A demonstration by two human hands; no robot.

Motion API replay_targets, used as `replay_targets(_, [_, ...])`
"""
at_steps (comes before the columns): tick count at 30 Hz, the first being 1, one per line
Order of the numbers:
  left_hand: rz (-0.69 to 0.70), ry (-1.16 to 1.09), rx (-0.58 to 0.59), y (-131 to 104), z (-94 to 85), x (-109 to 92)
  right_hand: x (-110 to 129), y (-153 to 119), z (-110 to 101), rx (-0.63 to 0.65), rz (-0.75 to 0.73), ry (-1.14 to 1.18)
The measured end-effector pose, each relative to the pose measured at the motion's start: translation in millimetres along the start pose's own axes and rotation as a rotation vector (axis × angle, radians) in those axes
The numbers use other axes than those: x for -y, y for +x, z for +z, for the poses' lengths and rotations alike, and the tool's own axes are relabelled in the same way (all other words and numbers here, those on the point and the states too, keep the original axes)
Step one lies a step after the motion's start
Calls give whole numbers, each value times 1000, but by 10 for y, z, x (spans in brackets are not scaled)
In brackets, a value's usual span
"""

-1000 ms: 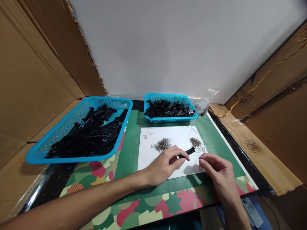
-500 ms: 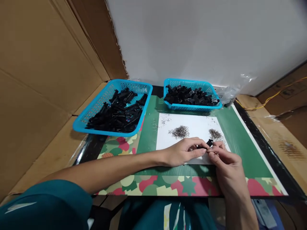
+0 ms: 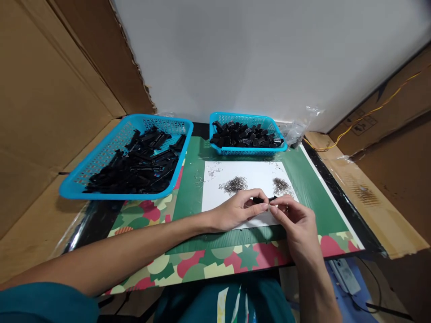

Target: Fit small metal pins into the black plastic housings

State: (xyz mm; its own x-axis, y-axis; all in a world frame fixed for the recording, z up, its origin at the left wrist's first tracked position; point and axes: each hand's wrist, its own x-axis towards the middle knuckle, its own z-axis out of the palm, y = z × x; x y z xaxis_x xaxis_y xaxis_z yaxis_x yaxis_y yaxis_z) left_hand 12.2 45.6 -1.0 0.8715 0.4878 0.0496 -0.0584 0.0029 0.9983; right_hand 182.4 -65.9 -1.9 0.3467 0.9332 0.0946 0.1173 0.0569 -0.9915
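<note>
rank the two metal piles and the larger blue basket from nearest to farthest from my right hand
1. right metal pile, just beyond your right hand
2. left metal pile, farther left on the white sheet
3. larger blue basket, far left, off the sheet

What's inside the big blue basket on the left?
The blue basket holds a jumbled heap of long black parts. The ones underneath are covered by those on top, so I can't tell what lies at the bottom.
</note>
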Motion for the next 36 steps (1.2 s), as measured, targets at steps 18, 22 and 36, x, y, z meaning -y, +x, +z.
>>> replay_targets(18, [2, 320, -103, -26, 32, 43, -22, 49, -239, -145, 102, -273])
replay_targets(22, [-69, 367, -159, -36, 63, 105, -152, 82, -292, -176, 184, -289])
replay_targets(36, [35, 414, -49, -53, 83, 101, -206, 63, -233, -184, 219, -349])
